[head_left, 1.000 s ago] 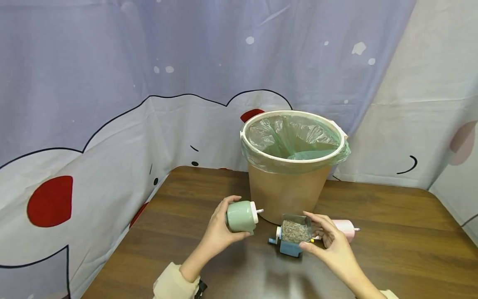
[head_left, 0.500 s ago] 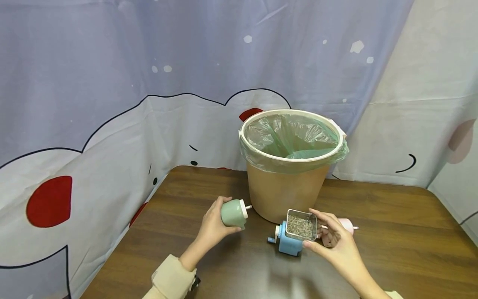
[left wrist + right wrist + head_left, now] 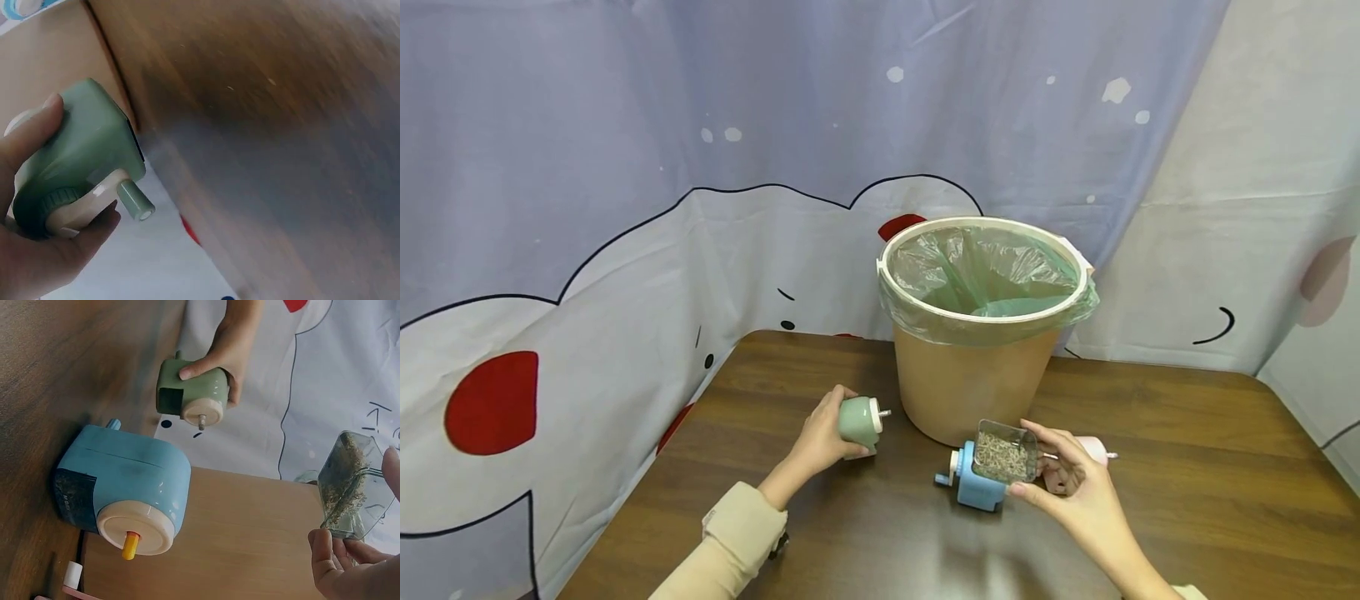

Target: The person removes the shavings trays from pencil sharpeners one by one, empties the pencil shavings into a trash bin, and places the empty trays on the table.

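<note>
My left hand (image 3: 820, 435) grips a green crank pencil sharpener (image 3: 856, 422) on its side, low over the table and left of the bin. Its crank handle (image 3: 135, 200) shows in the left wrist view, and a short stub (image 3: 202, 422) pokes from its round cream face. My right hand (image 3: 1078, 483) pinches a clear shavings drawer (image 3: 1003, 454), full of pencil shavings, between thumb and fingers. Just beside the drawer, a blue crank pencil sharpener (image 3: 979, 490) stands on the table, a yellow pencil stub (image 3: 130, 545) sticking out of its front.
A tan bin (image 3: 970, 375) lined with a green plastic bag (image 3: 985, 329) stands behind the sharpeners. Partly hidden by my right hand is a pink sharpener (image 3: 1093, 450). Brown wooden table (image 3: 1195, 483) lies underneath, with a patterned curtain (image 3: 790, 108) at the back.
My left hand has moved left and lower with the green sharpener. The shavings drawer has shifted a little right and up against the blue sharpener, its open top now tipped more toward me.
</note>
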Motion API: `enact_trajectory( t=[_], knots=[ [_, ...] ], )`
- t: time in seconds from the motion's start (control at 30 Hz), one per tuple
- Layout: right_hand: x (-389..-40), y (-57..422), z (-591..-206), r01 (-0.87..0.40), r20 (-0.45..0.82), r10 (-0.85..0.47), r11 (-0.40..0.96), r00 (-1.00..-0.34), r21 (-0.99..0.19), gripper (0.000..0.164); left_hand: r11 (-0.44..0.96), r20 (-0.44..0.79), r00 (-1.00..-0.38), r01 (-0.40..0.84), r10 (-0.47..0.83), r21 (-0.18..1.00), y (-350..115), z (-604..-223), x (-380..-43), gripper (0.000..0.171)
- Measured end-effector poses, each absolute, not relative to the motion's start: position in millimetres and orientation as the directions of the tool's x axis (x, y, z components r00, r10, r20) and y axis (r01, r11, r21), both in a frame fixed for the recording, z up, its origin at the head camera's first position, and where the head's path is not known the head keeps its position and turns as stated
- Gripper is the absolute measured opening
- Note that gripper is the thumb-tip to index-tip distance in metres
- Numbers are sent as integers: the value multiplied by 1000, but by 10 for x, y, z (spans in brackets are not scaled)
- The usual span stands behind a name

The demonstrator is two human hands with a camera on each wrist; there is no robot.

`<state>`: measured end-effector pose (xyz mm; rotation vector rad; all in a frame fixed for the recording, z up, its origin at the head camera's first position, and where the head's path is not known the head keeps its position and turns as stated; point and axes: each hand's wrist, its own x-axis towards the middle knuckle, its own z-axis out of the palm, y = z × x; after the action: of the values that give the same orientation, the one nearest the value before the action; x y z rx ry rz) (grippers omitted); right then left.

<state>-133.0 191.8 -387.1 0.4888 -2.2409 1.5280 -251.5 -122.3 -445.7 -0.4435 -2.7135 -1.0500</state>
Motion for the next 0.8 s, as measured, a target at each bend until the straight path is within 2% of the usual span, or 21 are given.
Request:
enact_trajectory(
  t=[0.2,0.47,0.8],
  knots=[
    [-1327,1934,-3881,-491,498,-74,344,-864,-800,66,710,289,-927,371,240,598,-1273,-4503,-2555,76],
    [-1368,1930,-3865,-504,512,-75,344,-856,-792,67,781,320,-924,354,208,514,-1298,-4506,-2586,75],
    [-1379,1940,-3885,-516,514,-89,294,-853,-805,67,788,270,-935,342,230,512,-1345,-4601,-2570,73]
  ],
)
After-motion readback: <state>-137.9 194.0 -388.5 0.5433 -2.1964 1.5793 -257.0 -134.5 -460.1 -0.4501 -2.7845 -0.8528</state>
